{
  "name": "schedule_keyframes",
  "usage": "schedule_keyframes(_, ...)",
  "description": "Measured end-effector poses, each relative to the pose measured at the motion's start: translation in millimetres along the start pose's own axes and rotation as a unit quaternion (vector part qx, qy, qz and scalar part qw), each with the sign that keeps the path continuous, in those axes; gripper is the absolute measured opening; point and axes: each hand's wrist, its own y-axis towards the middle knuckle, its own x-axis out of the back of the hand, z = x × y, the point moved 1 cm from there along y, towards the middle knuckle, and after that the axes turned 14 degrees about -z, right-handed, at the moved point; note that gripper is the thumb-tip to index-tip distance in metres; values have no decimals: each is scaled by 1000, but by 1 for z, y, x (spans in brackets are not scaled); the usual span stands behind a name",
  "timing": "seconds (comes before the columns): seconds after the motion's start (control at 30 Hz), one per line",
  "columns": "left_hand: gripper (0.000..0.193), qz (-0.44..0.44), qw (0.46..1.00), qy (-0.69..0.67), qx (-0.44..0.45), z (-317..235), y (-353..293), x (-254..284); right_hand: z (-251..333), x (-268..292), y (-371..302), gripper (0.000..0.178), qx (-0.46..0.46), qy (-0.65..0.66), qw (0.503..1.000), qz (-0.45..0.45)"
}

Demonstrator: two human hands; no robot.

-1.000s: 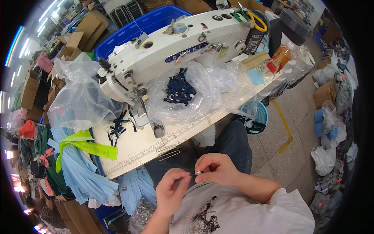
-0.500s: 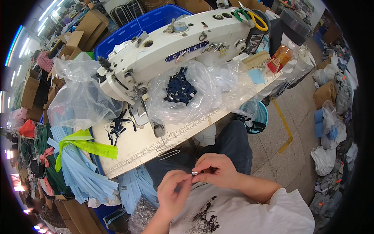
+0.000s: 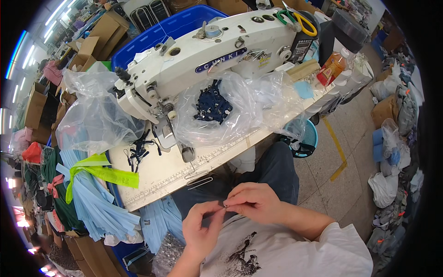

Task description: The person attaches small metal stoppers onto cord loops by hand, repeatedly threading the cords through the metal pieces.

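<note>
Basically, the sewing machine [image 3: 184, 62] stood ahead of both hands, a clear plastic bag [image 3: 242, 117] of navy pieces [image 3: 212, 104] on its near side. The right hand [image 3: 257, 203] was pinched and the left hand [image 3: 199, 231] met it tip to tip, its grip unclear. Between them sat a small metallic piece [image 3: 225, 204], right of the left, about equally near both, long axis too tiny to tell.

A tiny silvery piece [image 3: 225, 205] is being pinched between the left hand [image 3: 202, 227] and the right hand [image 3: 255, 203], which are meeting around it in front of the shirt [image 3: 295, 247]. Only a shiny bit is showing; the hands are covering the rest, hiding its exact shape and tilt.
</note>
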Motion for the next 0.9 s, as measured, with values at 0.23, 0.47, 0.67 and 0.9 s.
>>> schedule_keyframes(0.23, 25, 1, 994, 55, -94, -6, 4, 0, 0, 4, 1, 16, -108, 47, 992, 34)
schedule_keyframes(0.47, 28, -40, 978, 102, -177, -9, 4, -2, -3, 3, 2, 15, -118, 76, 989, 46)
schedule_keyframes(0.67, 26, -23, 974, 114, -193, -11, 8, 0, -1, 4, -3, 14, -257, 135, 955, 60)
schedule_keyframes(0.9, 26, -10, 982, 74, -175, -2, 9, -6, -2, 3, -5, 12, -315, 207, 926, 25)
